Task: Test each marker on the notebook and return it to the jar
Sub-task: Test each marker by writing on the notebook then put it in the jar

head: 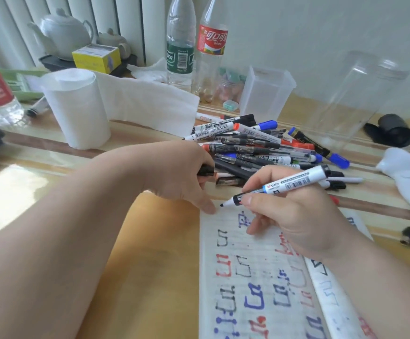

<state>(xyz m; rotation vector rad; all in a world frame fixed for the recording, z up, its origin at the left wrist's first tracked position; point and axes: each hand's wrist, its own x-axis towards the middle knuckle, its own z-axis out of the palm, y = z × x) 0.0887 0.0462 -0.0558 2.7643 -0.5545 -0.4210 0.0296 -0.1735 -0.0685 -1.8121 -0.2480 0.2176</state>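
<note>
My right hand grips an uncapped white marker like a pen, its black tip just above the top edge of the open notebook. The page is covered with red, blue and black test marks. My left hand holds a black cap in its fingers, and one finger presses the notebook's top left corner. A pile of markers and pens lies just behind both hands. The clear empty jar stands at the back right.
A roll of white paper stands at the left. Two plastic bottles, a clear square container and teapots line the back. A black lid and a white object lie at the right.
</note>
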